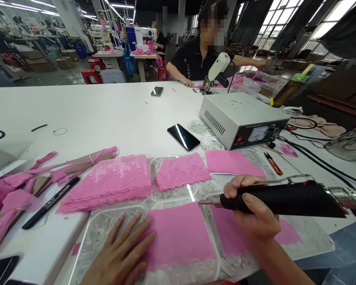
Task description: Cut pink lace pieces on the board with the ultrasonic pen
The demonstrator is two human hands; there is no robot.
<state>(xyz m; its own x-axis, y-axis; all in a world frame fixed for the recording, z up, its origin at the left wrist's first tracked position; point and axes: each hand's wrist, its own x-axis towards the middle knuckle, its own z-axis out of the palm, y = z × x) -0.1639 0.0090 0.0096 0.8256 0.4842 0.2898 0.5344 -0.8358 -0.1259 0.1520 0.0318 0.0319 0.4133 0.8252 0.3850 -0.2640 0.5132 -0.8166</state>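
Note:
My right hand point(255, 221) is wrapped around a corded hand tool point(281, 200) with a black grip and a thin metal tip. The tip points left, over the upper part of a pale template board point(101, 225) with clear ridges. My left hand point(121, 253) lies flat with fingers spread, on the board and the left edge of a smooth pink fabric piece point(179, 237). Another pink piece point(225, 229) is partly hidden under my right hand. Behind them lie a pink lace piece point(182, 171), a plain pink piece point(233, 161) and a stack of pink lace point(112, 180).
A grey power unit point(243, 114) with a dial stands behind, its cables at right. A phone point(183, 137), an orange-and-black snips point(273, 164), a black marker point(51, 202) and bundled pink strips point(17, 186) lie around. Across the table sits a co-worker point(195, 57).

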